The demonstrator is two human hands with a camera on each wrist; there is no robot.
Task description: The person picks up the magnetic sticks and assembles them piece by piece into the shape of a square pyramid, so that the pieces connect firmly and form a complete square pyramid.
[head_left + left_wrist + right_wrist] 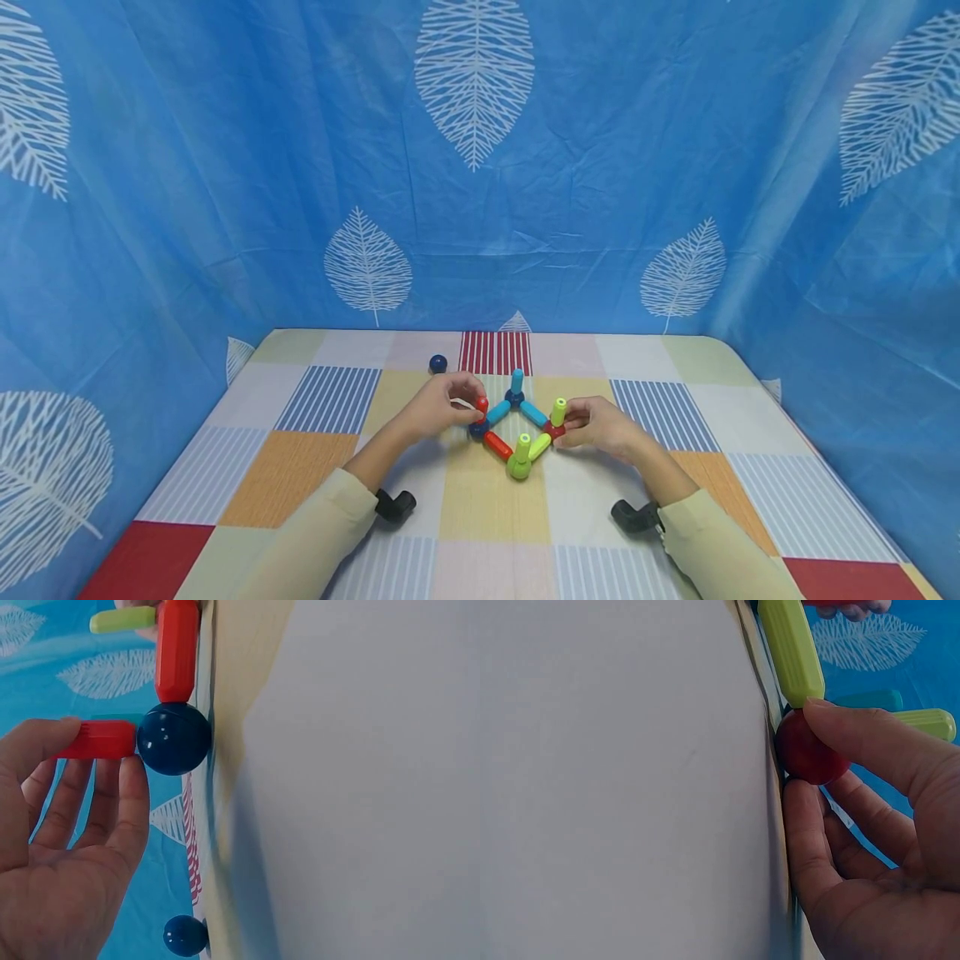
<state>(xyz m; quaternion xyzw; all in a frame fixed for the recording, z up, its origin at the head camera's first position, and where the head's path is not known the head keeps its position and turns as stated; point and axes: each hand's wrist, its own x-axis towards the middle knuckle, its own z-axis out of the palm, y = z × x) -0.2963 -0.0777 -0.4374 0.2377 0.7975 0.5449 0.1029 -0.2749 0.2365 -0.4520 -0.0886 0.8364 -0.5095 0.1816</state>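
A square frame of rods and balls lies on the table, with a short rod standing up at each corner. My left hand [442, 407] pinches the upright red rod [109, 739] between thumb and fingers; that rod stands on the left dark blue ball [174, 739]. At the right corner, my right hand [600, 427] grips the red ball [810, 748], thumb on top and fingertips below, beside an upright yellow-green rod [558, 412]. The front corner is a green ball [519, 468], joined by a lying red rod [498, 446] and a yellow-green rod [540, 447]. Blue rods [533, 414] meet at the back ball [514, 397].
A loose dark blue ball [438, 363] sits behind my left hand. The table has a patchwork cloth [495, 508], and a blue curtain with white leaves [480, 250] surrounds its back and sides. Black wrist devices [636, 517] are worn on both arms.
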